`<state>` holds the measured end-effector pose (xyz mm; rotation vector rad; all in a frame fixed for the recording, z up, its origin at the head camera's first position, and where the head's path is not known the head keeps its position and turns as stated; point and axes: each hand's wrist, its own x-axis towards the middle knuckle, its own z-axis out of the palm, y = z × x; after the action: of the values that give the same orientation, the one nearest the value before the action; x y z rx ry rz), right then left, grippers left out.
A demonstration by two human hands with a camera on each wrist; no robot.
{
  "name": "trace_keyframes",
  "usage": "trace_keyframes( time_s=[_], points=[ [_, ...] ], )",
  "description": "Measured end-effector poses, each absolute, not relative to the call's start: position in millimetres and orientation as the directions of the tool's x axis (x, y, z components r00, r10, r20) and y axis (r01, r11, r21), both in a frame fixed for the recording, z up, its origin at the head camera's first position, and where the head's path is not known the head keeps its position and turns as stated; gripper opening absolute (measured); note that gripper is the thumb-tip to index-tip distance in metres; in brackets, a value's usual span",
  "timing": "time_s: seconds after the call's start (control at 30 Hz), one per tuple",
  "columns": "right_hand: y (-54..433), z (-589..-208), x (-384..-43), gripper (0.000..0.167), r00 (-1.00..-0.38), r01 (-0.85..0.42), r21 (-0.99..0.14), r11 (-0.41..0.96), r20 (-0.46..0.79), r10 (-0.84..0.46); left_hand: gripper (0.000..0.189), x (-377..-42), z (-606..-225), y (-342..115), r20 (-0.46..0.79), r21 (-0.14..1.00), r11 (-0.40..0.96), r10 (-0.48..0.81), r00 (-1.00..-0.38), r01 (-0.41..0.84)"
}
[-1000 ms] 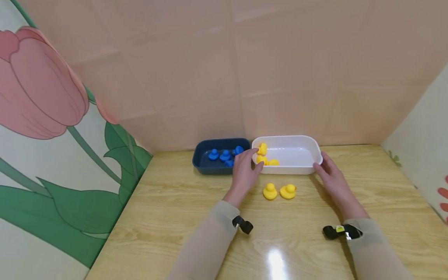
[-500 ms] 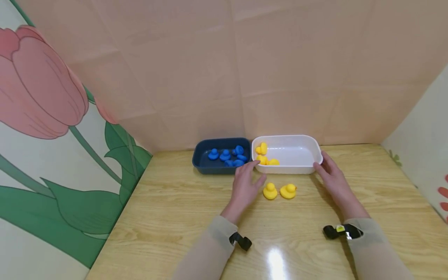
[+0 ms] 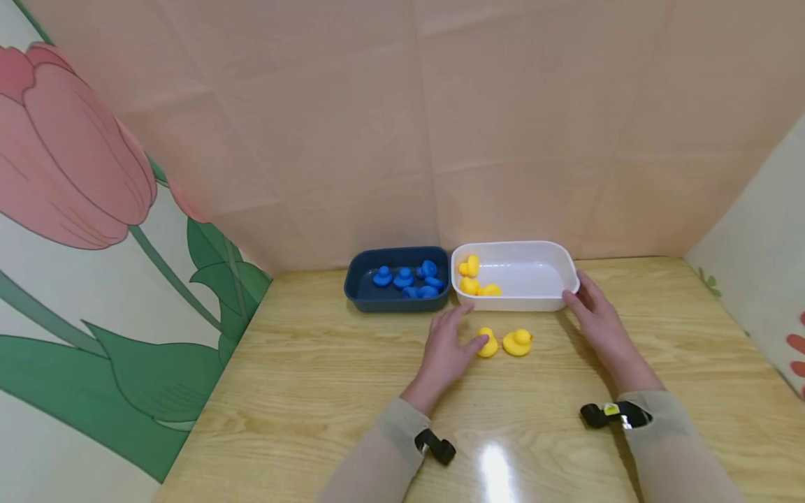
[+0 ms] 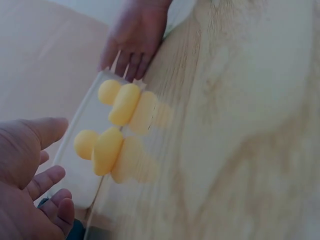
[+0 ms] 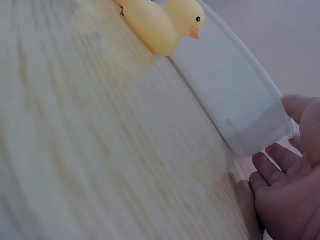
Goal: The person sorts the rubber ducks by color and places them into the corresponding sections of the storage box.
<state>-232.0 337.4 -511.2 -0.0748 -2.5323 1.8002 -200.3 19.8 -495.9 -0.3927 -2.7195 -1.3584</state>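
My left hand [image 3: 445,353] is held over the table, fingers spread, with the thumb tip in front of the left yellow rubber duck [image 3: 489,347]. The left wrist view shows a gap between that hand [image 4: 30,175] and this duck [image 4: 106,151]. A second yellow duck [image 3: 518,343] sits just to its right. At the right front corner of the white tray [image 3: 512,304], my right hand [image 3: 605,332] grips the rim between thumb and fingers. Several yellow ducks [image 3: 470,285] lie at the tray's left end. The left hand pinches nothing.
A dark blue tray [image 3: 371,305] with several blue ducks [image 3: 404,279] stands directly left of the white one. Both trays are against the paper-covered back wall [image 3: 352,140]. A wooden table [image 3: 302,391] carries everything; a flower-print wall [image 3: 82,293] borders it on the left.
My left hand has left the white tray's left end and come down toward the left duck on the table, with its thumb now overlapping it in view. The right hand stays on the tray.
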Motion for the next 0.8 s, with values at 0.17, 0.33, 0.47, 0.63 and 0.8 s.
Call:
trace_keyframes(
  time_s=[0.17,0.33,0.47,0.63,0.8],
  points=[
    [335.4,-508.0,-229.5,0.09,-0.998,0.026,-0.945,0.326,-0.006,0.061,0.064,-199.3,-501.7,19.6,0.174,0.782,0.565,0.21,-0.962,0.265],
    [334.5,-507.1,-228.7,0.09,-0.998,0.022,-0.946,0.324,-0.001,0.063,0.065,-197.8,-505.9,19.6,0.152,0.773,0.581,0.218,-0.964,0.254],
    [334.9,-507.6,-229.1,0.09,-0.998,0.016,-0.945,0.327,0.004,0.059,0.066,-197.2,-508.9,19.5,0.161,0.758,0.592,0.238,-0.958,0.275],
    [335.0,-508.0,-228.7,0.09,-0.998,0.015,-0.945,0.328,0.004,0.058,0.068,-196.6,-512.5,19.0,0.174,0.731,0.61,0.268,-0.948,0.306],
    [335.1,-508.1,-227.6,0.089,-0.999,0.013,-0.948,0.317,0.005,0.054,0.069,-197.4,-516.7,18.6,0.181,0.699,0.632,0.296,-0.938,0.335]
  ],
)
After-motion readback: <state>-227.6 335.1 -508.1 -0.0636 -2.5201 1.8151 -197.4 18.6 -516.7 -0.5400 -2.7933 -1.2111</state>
